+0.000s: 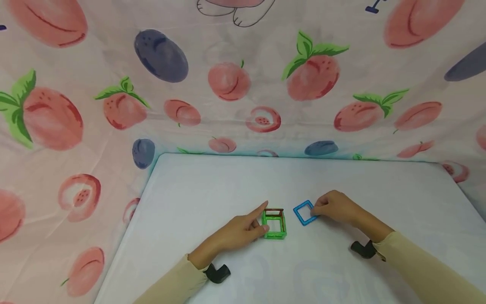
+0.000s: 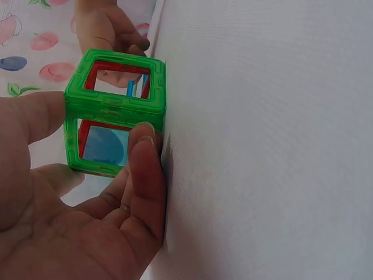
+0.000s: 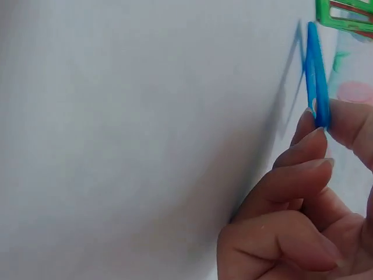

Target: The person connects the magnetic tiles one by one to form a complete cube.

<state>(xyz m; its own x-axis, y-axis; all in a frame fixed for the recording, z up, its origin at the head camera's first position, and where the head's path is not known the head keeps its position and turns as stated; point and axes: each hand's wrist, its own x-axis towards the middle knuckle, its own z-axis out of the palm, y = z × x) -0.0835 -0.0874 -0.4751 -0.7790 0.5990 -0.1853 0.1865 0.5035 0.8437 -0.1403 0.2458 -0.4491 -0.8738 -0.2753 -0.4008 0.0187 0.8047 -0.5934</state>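
Note:
A small box built of green and red square magnetic tiles point(image 1: 275, 237) stands on the white table. My left hand point(image 1: 239, 231) holds it from the left, the index finger stretched along its far side. In the left wrist view, fingers lie on two sides of the green frames point(image 2: 111, 109). Just right of the box, my right hand point(image 1: 338, 207) pinches a blue square magnetic tile point(image 1: 299, 216) at one corner between thumb and fingertips. The right wrist view shows this blue tile point(image 3: 317, 76) almost edge-on, close over the table, its shadow beside it.
The white tabletop point(image 1: 212, 181) ends at a back edge against a hanging cloth point(image 1: 250, 50) printed with peaches and other fruit. The cloth also covers the left side. Dark wrist mounts point(image 1: 217, 273) sit below both sleeves.

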